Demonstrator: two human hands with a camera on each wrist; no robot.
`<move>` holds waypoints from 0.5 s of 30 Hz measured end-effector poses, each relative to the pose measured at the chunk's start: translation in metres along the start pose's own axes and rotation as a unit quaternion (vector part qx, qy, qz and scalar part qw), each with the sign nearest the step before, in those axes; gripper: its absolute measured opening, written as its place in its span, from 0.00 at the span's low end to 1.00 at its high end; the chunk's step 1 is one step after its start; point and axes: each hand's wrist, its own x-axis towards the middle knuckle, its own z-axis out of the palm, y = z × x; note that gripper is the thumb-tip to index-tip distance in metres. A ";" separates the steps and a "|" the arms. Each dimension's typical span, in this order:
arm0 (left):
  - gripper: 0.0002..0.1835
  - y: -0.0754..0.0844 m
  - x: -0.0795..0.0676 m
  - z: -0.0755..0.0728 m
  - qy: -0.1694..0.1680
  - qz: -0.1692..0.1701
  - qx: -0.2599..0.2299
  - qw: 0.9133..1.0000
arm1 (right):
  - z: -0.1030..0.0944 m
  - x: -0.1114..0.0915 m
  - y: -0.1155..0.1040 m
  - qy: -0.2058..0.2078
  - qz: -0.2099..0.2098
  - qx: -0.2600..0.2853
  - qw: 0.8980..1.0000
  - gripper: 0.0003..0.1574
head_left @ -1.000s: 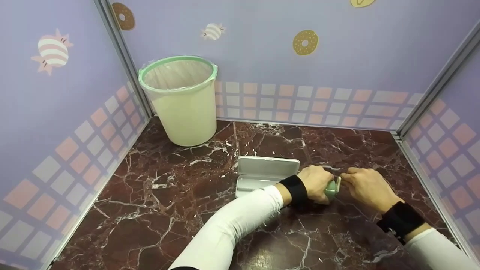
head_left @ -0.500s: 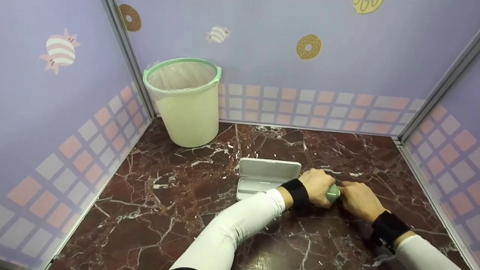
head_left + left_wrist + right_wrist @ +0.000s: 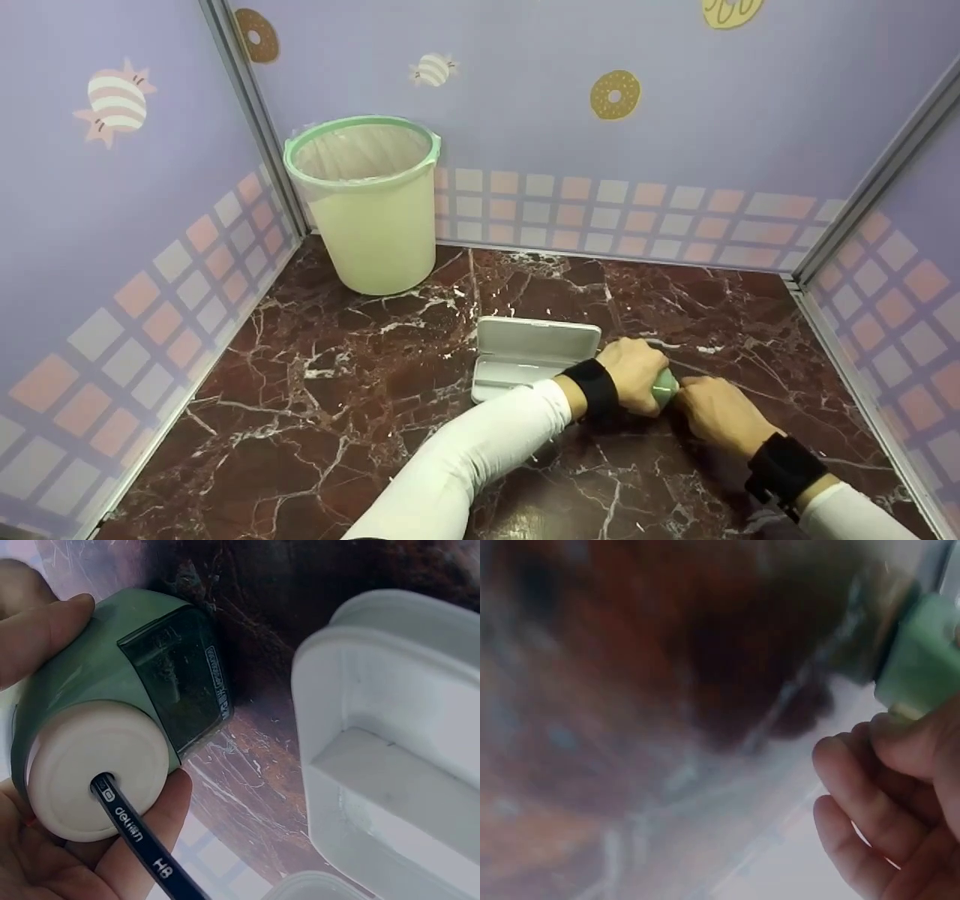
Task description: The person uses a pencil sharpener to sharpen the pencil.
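Note:
In the head view my left hand (image 3: 634,375) grips a green pencil sharpener (image 3: 664,388) above the right side of the table. The left wrist view shows fingers around the sharpener's body, its dark see-through shavings drawer (image 3: 180,675), and a dark pencil (image 3: 142,836) marked HB sticking out of the hole in its pale round front (image 3: 67,757). On the sharpener's other side, my right hand (image 3: 720,412) curls thumb and forefinger on the crank handle, which the fingers mostly hide. In the right wrist view, these fingertips (image 3: 892,735) are right at the green body (image 3: 926,652).
A white pencil case (image 3: 540,337) lies with its lid raised just left of my left hand, partly behind my forearm. A lined waste bin (image 3: 375,232) stands in the back left corner. White crumbs dot the marbled table (image 3: 300,427). Patterned walls (image 3: 525,112) enclose it.
My right hand has swung down and in toward the sharpener, then slightly lower again, with the crank. My left hand keeps its grip on the sharpener; the camera view shifted slightly.

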 end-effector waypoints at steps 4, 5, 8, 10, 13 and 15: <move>0.19 0.000 0.000 -0.003 0.006 -0.008 0.005 1.000 | -0.001 -0.006 -0.008 0.012 -0.016 -0.015 1.000 0.22; 0.19 0.000 0.000 -0.003 0.007 -0.011 0.005 1.000 | -0.001 -0.006 -0.010 0.016 -0.017 -0.017 1.000 0.23; 0.18 0.000 0.000 -0.003 0.010 -0.014 0.005 1.000 | -0.003 -0.009 -0.015 0.030 -0.020 -0.020 0.999 0.24; 0.18 0.001 -0.001 -0.003 0.012 -0.014 0.006 1.000 | -0.004 -0.010 -0.017 0.035 -0.022 -0.023 0.999 0.24; 0.17 0.002 0.000 -0.001 0.009 -0.014 0.001 1.000 | -0.008 -0.012 -0.020 0.037 -0.026 -0.020 0.999 0.24; 0.18 0.002 0.001 -0.001 0.005 -0.016 -0.005 1.000 | -0.011 -0.014 -0.020 0.040 -0.030 -0.013 0.999 0.23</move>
